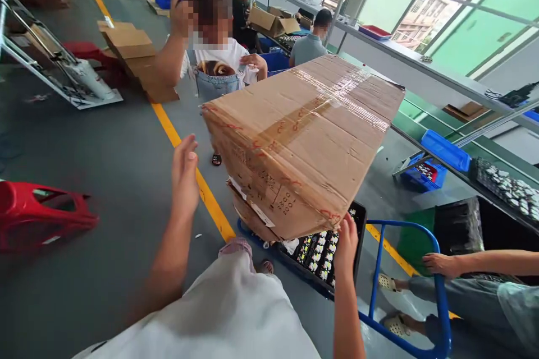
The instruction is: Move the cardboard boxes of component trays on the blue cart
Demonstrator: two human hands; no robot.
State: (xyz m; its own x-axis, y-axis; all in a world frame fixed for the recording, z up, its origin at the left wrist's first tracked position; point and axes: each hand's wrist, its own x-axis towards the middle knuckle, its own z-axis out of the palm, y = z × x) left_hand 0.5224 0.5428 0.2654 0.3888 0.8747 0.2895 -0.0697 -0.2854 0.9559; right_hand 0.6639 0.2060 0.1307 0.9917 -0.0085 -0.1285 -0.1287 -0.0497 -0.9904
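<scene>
Box (307, 140) tilted, long axis running away up-right.

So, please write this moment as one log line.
right hand: under low corner of box | left hand: open, free, beside box | box: tilted above tray on cart

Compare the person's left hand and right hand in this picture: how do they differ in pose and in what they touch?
The left hand is raised with its fingers open in the air, touching nothing, while the right hand presses against the lower corner of the tilted cardboard box. The left hand stands apart from the box, to its side; the right hand lies under its edge, above the black tray. Both are bare.
</scene>
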